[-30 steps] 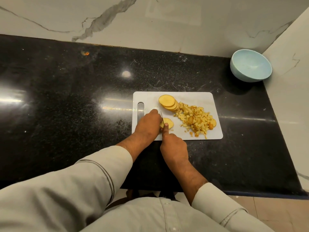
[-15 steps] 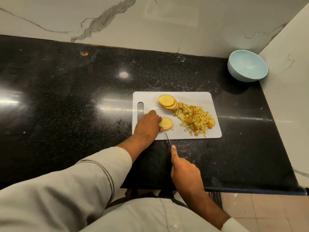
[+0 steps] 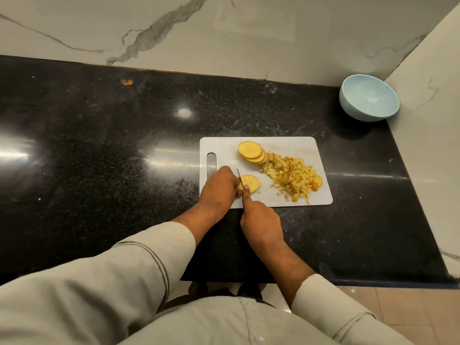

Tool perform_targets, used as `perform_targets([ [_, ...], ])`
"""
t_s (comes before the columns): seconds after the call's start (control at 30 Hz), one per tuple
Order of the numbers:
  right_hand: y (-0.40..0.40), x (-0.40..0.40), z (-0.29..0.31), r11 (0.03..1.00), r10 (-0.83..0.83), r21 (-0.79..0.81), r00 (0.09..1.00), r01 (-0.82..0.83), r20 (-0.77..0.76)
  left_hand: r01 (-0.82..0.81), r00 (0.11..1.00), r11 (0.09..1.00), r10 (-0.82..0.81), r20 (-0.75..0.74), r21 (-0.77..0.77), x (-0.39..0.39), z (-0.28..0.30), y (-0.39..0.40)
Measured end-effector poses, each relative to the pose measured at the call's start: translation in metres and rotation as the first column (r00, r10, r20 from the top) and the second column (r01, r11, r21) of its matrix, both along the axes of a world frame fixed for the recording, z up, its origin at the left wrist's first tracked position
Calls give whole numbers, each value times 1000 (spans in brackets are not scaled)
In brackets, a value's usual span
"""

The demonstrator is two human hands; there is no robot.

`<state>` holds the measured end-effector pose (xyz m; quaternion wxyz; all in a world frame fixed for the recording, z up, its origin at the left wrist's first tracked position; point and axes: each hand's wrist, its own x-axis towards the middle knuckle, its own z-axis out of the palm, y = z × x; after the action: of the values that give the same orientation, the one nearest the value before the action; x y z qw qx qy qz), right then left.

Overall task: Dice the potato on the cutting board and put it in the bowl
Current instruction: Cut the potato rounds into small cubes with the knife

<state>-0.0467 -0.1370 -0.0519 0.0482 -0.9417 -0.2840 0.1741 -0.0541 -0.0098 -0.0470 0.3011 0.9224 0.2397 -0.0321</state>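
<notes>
Countertop [image 3: 99, 150]: knife [image 3: 238, 176] on potato slice [image 3: 252, 183].

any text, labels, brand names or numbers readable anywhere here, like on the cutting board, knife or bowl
None can be read.
Cutting board: plain white, no print visible.
Bowl: plain light blue, no marking visible.
Knife: only a thin sliver of blade shows past the right hand; too small to tell if it carries a brand.
Marble wall and black countertop: only veins, speckles and glare.
</notes>
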Motion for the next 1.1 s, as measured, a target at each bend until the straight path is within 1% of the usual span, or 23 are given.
perform_targets([
  [0.07,4,0,-2,1000,-7,19,1000,7,-7,-20,1000,1000,20,-13,-23,1,3,0],
  [0.13,7,1,-3,1000,-15,21,1000,15,-16,-22,1000,1000,22,-20,-12,2,5,0],
  [0.27,8,1,-3,1000,-17,-13,999,17,-40,88,996,988,-86,-23,126,4,11,-4],
  [0.37,-4,-10,-1,999,-8,-50,998,5,-62,79,997,989,-79,-10,127,3,13,-5],
  [0.47,-21,-24,1,996,23,-88,998,-28,-62,24,1000,997,-25,19,71,2,11,-4],
  [0.53,-34,-28,1,995,17,-98,996,-26,-83,20,999,999,-22,33,46,1,7,-4],
  [0.6,-45,-28,4,995,-5,-100,995,-5,-101,44,999,998,-44,14,47,-1,5,-2],
  [0.67,-52,-27,8,997,-43,-71,993,36,-108,37,999,999,-38,-19,-15,0,6,4],
  [0.77,-46,-29,14,999,-48,-19,999,48,1,-26,998,992,19,-58,-122,4,11,17],
  [0.83,-33,-31,15,1000,-17,-18,997,19,74,-114,993,980,109,-35,-164,5,13,23],
  [0.9,-19,-33,12,1000,8,-23,995,-6,96,-174,985,965,175,-16,-198,1,12,27],
  [0.97,-10,-33,7,999,31,-28,995,-28,98,-185,981,957,192,8,-223,-4,11,25],
  [1.0,-6,-33,4,999,39,-30,994,-37,101,-162,985,969,170,26,-188,-6,11,22],
  [1.07,-1,-29,0,998,48,-36,993,-44,109,-61,997,996,64,43,-68,-14,9,15],
  [1.1,-1,-26,-2,999,43,-38,992,-38,118,-9,999,999,11,46,-38,-18,7,10],
])
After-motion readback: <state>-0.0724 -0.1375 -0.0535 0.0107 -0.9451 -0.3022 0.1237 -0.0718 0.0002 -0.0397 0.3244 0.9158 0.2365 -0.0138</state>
